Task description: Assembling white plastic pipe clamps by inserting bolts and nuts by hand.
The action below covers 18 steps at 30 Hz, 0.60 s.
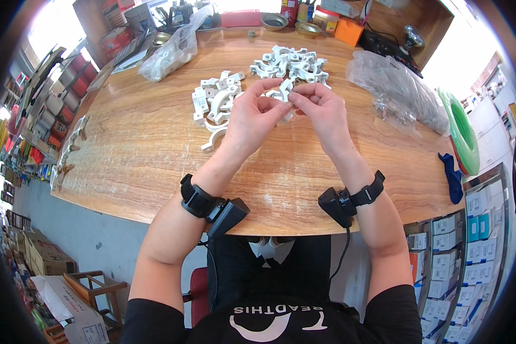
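Over the middle of the table, both hands meet at one white pipe clamp (286, 87). My left hand (247, 121) is closed on it, thumb and fingers gripping from the left. From the other side, my right hand (325, 113) pinches at the clamp's right end; whether a small screw is also between those fingertips is hidden. Left of my hands lies a loose heap of white clamp halves (221, 102), some curved, some with flat tabs. Just beyond the hands is a second pile of clamps (292, 61), with metal bits showing on them.
A clear plastic bag (175, 57) lies at the back left, and crumpled plastic bags (398, 92) at the right. Beside those stand a green coil (460, 132) and a dark blue cloth (452, 178). Metal bowls (274, 22) and an orange box (348, 31) line the back of the wooden table (126, 166).
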Available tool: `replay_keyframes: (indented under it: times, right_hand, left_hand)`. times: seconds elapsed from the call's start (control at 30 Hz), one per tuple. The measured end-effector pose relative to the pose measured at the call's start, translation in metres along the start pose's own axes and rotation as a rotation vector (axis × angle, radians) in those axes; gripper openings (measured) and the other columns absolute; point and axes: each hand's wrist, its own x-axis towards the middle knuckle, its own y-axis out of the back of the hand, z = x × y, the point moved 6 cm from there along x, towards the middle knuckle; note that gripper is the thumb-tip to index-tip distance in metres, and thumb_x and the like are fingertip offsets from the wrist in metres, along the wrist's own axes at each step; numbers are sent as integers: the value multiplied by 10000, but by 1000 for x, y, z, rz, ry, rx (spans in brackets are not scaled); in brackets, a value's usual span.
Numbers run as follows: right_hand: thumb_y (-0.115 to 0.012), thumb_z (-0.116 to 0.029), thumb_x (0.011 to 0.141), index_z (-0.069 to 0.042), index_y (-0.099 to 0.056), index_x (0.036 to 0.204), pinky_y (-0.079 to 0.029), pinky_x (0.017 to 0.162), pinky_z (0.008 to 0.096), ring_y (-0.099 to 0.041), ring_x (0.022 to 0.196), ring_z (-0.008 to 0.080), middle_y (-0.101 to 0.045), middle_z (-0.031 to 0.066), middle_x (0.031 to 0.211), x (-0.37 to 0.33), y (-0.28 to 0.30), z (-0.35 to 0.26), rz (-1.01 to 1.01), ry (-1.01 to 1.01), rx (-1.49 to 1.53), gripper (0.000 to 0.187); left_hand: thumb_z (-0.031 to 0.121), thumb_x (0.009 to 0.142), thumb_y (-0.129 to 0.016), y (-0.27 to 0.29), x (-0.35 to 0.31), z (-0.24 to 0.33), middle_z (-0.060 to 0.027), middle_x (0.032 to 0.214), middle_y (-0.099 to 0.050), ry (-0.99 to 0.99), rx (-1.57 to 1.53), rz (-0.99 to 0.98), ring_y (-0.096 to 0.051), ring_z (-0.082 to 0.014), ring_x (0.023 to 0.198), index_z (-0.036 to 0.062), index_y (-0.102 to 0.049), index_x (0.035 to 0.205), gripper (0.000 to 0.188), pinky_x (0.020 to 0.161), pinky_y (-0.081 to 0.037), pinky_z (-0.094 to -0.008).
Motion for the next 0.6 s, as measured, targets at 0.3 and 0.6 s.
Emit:
replay_keyframes:
  times: [0.3,0.6]
  right_hand:
    - [-632,-82,752,10,-580,835,-459,600,201,-551,686,73,-599,43,769,2,1,0,50,18,207,134]
    - [-626,-70,747,5,-580,826,-467,600,231,-558,658,96,-595,39,735,-1,4,-7,35,113,-92,119]
  left_hand:
    - [101,785,-591,-1,1,-2,-29,741,-597,-1,-35,2,-541,-59,642,-3,-440,1136,396,524,-410,-182]
    - [117,766,-607,-3,0,2,-38,711,-606,28,-14,-1,-540,-60,607,-3,-467,1095,377,527,-413,-186]
